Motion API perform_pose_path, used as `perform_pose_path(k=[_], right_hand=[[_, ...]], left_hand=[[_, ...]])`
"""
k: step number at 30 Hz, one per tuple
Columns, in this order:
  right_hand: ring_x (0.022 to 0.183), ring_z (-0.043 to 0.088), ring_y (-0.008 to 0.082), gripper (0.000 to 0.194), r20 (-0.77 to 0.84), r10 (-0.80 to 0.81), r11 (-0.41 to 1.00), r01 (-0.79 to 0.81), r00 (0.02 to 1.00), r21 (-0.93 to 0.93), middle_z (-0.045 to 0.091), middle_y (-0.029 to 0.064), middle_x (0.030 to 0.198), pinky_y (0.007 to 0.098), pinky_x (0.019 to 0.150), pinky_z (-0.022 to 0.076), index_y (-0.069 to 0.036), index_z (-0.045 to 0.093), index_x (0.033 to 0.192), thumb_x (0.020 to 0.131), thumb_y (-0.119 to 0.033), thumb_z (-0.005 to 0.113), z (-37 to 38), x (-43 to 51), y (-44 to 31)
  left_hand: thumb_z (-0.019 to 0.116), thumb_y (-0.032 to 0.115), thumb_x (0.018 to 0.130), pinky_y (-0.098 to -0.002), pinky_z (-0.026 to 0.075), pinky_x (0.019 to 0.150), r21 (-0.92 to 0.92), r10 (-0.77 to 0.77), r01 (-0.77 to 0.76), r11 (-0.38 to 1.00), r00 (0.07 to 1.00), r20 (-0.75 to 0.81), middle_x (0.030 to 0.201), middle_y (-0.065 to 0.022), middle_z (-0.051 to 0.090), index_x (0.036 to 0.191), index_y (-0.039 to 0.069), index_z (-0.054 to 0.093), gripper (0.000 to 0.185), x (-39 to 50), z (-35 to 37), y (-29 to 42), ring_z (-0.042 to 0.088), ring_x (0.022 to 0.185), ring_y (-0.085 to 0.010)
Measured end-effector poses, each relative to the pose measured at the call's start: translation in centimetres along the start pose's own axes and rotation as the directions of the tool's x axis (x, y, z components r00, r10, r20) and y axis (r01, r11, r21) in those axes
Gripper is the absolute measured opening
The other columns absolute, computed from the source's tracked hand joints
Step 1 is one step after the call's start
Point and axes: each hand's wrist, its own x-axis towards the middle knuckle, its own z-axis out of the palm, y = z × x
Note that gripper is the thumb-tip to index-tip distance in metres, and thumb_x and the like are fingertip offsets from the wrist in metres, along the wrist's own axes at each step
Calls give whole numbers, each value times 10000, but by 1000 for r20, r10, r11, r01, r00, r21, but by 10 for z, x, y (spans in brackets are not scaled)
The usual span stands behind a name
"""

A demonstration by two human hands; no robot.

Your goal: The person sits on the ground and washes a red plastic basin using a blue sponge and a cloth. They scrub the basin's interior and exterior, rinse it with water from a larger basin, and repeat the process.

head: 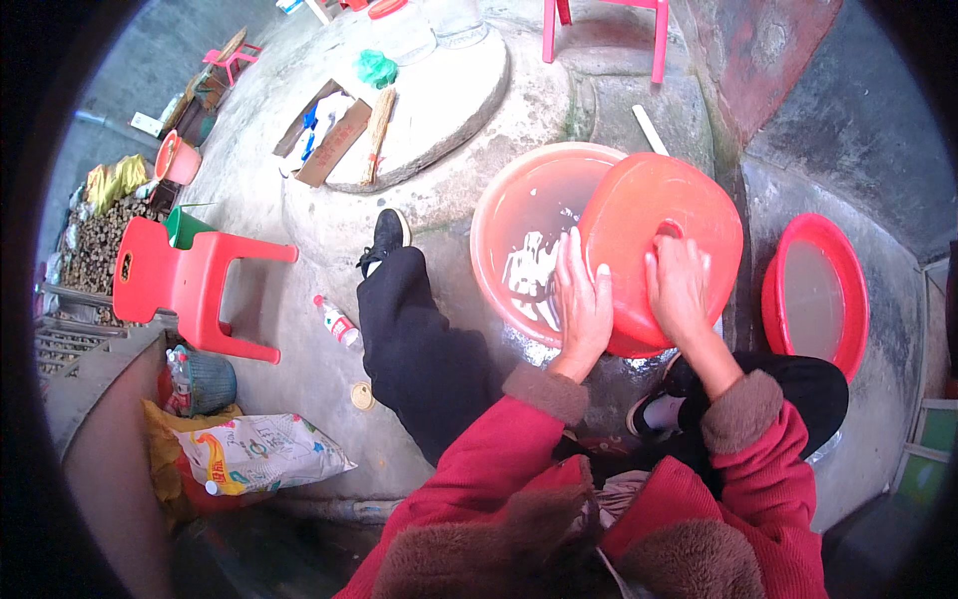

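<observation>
A red plastic stool is tilted over the right side of a large pink-orange plastic basin of cloudy water, its seat facing up. Along the left edge of the seat lies my left hand, fingers stretched out and steadying it. My right hand has its fingers curled at the oval hole in the middle of the seat. The fingertips in the hole are hidden. Wet floor glistens below the basin's near rim.
To the right, a red basin holds murky water. A white stick lies behind the stool. On the left are a red plastic chair, a plastic bottle and a printed sack. A cardboard box rests on a round slab.
</observation>
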Motion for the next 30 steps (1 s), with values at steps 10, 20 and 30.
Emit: perform_pose_path(k=[10, 20, 30], right_hand=[[1462, 362, 415, 580, -101, 12, 991, -26, 995, -134, 426, 276, 1525, 506, 1205, 278, 21, 442, 1480, 955, -171, 600, -18, -47, 24], [1237, 553, 431, 662, -32, 470, 875, -470, 882, -114, 534, 247, 1395, 549, 1026, 452, 24, 418, 1480, 1043, -470, 470, 5, 37, 117], [1398, 460, 286, 491, -3, -348, 937, 348, 937, 8, 579, 121, 1410, 488, 1185, 280, -87, 577, 1373, 1033, -434, 508, 55, 102, 46]], left_hand=[[551, 109, 945, -616, 203, 1175, 363, 308, -413, 836, 898, 314, 1561, -131, 437, 1427, 121, 576, 483, 1, -7, 40, 289, 1494, -412], [668, 249, 921, -623, 230, 1171, 329, 337, -420, 845, 898, 282, 1573, -136, 414, 1400, 170, 617, 489, 0, 2, 39, 251, 1495, -450], [684, 203, 875, -643, 197, 1189, 333, 316, -415, 847, 895, 314, 1554, -126, 442, 1379, 170, 633, 508, -6, 2, 37, 267, 1504, -395]])
